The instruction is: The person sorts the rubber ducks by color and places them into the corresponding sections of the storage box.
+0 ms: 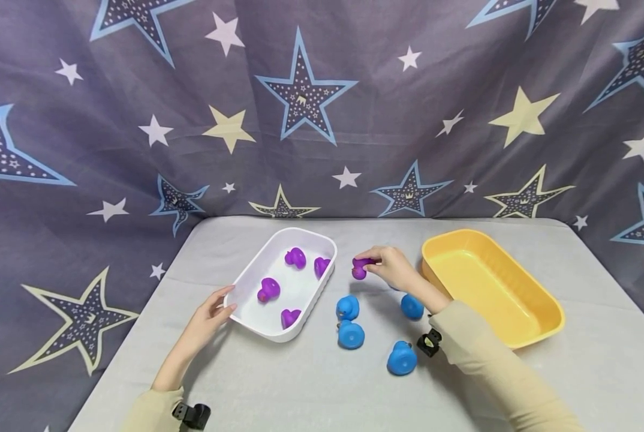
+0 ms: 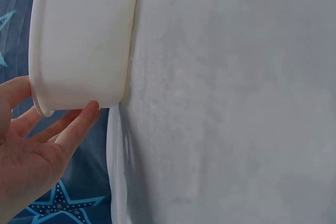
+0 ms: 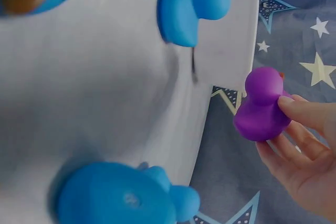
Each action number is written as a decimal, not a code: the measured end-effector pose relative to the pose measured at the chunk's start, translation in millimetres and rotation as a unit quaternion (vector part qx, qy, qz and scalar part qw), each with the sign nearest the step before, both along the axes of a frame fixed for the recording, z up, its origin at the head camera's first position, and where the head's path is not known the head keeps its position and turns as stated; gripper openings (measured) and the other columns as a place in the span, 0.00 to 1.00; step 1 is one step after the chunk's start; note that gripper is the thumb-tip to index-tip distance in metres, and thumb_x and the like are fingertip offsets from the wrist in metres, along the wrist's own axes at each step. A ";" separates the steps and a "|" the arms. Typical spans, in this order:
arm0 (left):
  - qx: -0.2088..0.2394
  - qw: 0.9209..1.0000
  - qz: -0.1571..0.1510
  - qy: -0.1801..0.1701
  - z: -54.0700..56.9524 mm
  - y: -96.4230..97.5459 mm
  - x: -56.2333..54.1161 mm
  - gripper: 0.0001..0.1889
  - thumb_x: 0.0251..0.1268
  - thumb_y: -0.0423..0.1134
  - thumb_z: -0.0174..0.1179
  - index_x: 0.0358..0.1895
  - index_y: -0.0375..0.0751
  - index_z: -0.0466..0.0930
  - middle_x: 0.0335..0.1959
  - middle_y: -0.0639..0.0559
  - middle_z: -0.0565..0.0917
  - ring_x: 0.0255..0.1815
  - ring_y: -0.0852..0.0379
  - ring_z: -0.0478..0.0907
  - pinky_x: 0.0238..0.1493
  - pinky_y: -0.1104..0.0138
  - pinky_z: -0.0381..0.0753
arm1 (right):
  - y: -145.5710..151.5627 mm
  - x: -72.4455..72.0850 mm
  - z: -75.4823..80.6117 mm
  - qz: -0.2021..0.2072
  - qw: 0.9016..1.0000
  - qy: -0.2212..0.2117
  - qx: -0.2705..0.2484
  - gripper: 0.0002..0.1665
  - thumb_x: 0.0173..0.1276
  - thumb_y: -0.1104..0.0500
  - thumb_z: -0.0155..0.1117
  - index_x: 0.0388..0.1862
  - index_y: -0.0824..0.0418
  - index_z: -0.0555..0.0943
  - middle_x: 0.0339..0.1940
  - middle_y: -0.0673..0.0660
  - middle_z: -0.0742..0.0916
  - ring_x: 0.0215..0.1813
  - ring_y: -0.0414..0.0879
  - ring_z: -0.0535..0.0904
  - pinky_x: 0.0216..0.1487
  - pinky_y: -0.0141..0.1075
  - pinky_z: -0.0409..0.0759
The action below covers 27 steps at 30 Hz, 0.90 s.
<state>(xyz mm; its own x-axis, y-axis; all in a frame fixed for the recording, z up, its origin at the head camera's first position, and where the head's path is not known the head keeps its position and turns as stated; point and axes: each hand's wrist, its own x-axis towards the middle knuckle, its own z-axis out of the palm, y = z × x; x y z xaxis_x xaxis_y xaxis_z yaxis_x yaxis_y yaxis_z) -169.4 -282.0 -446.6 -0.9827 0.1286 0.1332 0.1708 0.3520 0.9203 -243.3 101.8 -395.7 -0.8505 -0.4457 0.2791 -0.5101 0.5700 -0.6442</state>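
My right hand (image 1: 380,267) (image 3: 294,124) pinches a purple rubber duck (image 1: 360,267) (image 3: 260,109) in the air between the two tubs, just right of the white tub (image 1: 279,333). Several purple ducks (image 1: 268,290) lie in that tub. My left hand (image 1: 222,303) (image 2: 63,135) rests its straight fingers and thumb against the white tub's (image 2: 84,40) near left corner. Several blue ducks (image 1: 348,307) (image 3: 189,11) sit on the grey cloth below the right hand, one (image 1: 411,306) partly behind the wrist.
An empty yellow tub (image 1: 538,336) stands at the right of the table (image 1: 300,390). A starred blue curtain (image 1: 322,108) hangs behind and down both sides. Blue ducks (image 1: 402,358) lie between the tubs near my right forearm.
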 end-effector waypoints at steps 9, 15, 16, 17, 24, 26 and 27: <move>0.004 1.000 -0.003 0.001 0.2 0.4 0.1 0.24 0.62 0.28 0.50 0.60 0.25 0.58 0.49 0.23 0.69 0.41 0.62 0.75 0.40 0.77 0.75 | -13.3 -0.9 5.2 0.017 1.000 0.009 -0.023 0.13 0.57 0.70 0.60 0.43 0.67 0.81 0.37 0.60 0.84 0.40 0.49 0.79 0.44 0.38 0.78; 0.002 1.000 -0.005 -0.005 0.9 0.9 -0.2 0.24 0.62 0.29 0.50 0.61 0.25 0.57 0.50 0.24 0.69 0.42 0.58 0.75 0.41 0.77 0.75 | -26.3 -0.2 9.4 0.035 0.998 0.025 -0.036 0.13 0.56 0.71 0.60 0.42 0.68 0.81 0.37 0.60 0.84 0.40 0.50 0.79 0.43 0.37 0.79; 0.002 1.000 -0.005 -0.006 1.0 0.9 -0.2 0.24 0.62 0.29 0.50 0.61 0.25 0.57 0.50 0.24 0.69 0.43 0.57 0.75 0.41 0.77 0.75 | -28.8 0.0 10.1 0.036 0.998 0.025 -0.038 0.13 0.56 0.71 0.61 0.42 0.67 0.81 0.37 0.60 0.84 0.40 0.49 0.79 0.43 0.37 0.79; 0.001 1.000 -0.005 -0.007 1.2 0.9 -0.1 0.24 0.62 0.29 0.50 0.61 0.26 0.57 0.50 0.24 0.69 0.43 0.57 0.75 0.41 0.77 0.75 | -31.2 0.3 10.7 0.037 0.998 0.024 -0.039 0.13 0.56 0.71 0.61 0.42 0.67 0.81 0.37 0.60 0.84 0.40 0.49 0.79 0.43 0.37 0.79; 0.006 1.000 -0.006 -0.003 0.4 0.5 0.2 0.24 0.62 0.28 0.50 0.60 0.24 0.57 0.49 0.23 0.69 0.41 0.62 0.75 0.40 0.78 0.75 | -48.2 0.4 11.1 0.051 0.997 0.016 -0.050 0.13 0.56 0.71 0.60 0.41 0.67 0.81 0.39 0.61 0.83 0.42 0.50 0.79 0.44 0.36 0.78; 0.011 1.000 -0.007 -0.002 -0.1 0.4 0.1 0.24 0.62 0.28 0.50 0.60 0.24 0.57 0.49 0.23 0.69 0.40 0.64 0.75 0.40 0.78 0.75 | -53.6 0.2 10.9 0.056 0.997 0.007 -0.055 0.13 0.55 0.71 0.60 0.41 0.67 0.81 0.39 0.62 0.83 0.43 0.50 0.78 0.44 0.35 0.78; 0.013 1.000 -0.007 0.000 -0.3 0.4 0.1 0.24 0.62 0.27 0.50 0.60 0.24 0.57 0.48 0.23 0.69 0.39 0.65 0.75 0.39 0.78 0.75 | -56.4 0.1 10.8 0.057 0.997 0.004 -0.056 0.13 0.55 0.71 0.60 0.41 0.67 0.81 0.40 0.61 0.83 0.43 0.50 0.78 0.44 0.34 0.78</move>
